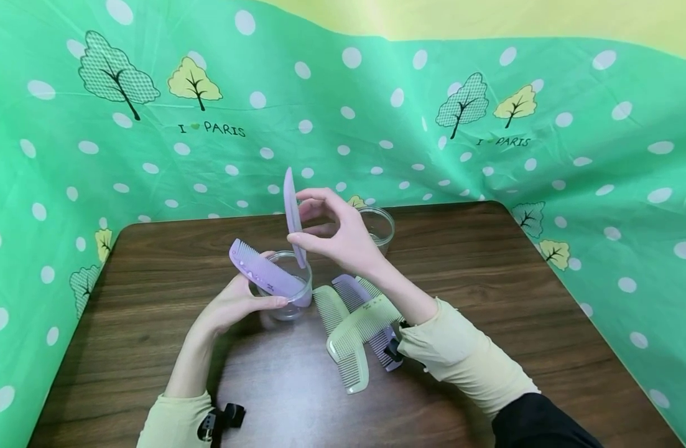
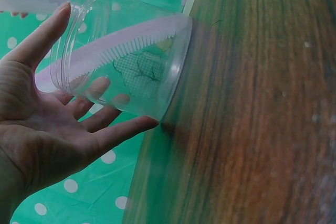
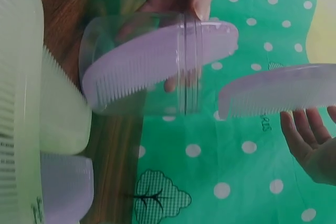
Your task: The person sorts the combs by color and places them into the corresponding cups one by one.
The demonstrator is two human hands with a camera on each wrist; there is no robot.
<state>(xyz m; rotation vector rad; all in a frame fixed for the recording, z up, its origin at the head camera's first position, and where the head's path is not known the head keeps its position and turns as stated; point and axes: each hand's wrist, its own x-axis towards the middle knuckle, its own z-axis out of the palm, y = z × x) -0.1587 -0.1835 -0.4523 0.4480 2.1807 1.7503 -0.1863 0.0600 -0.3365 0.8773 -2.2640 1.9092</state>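
Note:
My left hand [image 1: 231,305] grips a clear plastic jar [image 2: 142,87] by its side, thumb near the rim. Inside the jar leans a purple comb [image 3: 142,59], one end at the bottom and the other sticking out past the mouth. Above the jar, my right hand [image 1: 343,230] pinches a second purple comb [image 1: 290,202] between thumb and fingers. That comb is held nearly upright, its lower end at the jar's mouth. To the right of the jar, green combs [image 1: 370,320] and purple combs [image 1: 351,291] lie crossed in a loose pile, under the right forearm.
Another clear jar [image 1: 383,239] stands behind the right hand, near the table's far edge. The dark wood table [image 1: 113,311] is backed by a green dotted cloth [image 1: 343,112]. A black clip [image 1: 231,415] sits on the left sleeve.

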